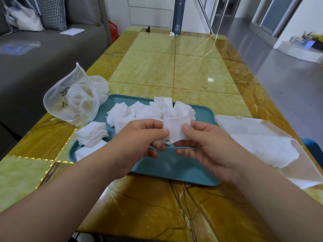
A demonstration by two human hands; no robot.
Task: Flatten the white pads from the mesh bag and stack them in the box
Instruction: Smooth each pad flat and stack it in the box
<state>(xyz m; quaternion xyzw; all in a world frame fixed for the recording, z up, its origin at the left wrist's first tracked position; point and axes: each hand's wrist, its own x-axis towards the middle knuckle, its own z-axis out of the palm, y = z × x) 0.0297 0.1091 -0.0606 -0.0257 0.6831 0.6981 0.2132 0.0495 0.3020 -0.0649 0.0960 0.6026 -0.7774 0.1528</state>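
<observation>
You have a clear shallow plastic box (297, 165) lying just to the right of the teal plastic tray (174, 165), with a flat layer of white pads (267, 149) already inside it. Off the tray's far left corner sits the translucent white mesh bag (73, 100), mouth gaping and more crumpled pads showing through its net. On the tray's far half lies a loose heap of ruffled white pads (148, 109); a smaller fanned stack (92, 133) overhangs its left rim.

Above the tray's middle you hold one square white pad (175, 130) upright and nearly smooth. Your left hand (138, 142) pinches its left edge between thumb and fingers, your right hand (209, 147) pinches the right edge the same way. Both grips are closed on it.

Around all this: a grey fabric sofa (43, 58) stands left of the tray, and the glossy yellow-green marble-patterned table (174, 67) carries it. A dark blue cylindrical flask (178, 14) stands well beyond the tray at the table's far end. Nothing lies between the held pad and the box.
</observation>
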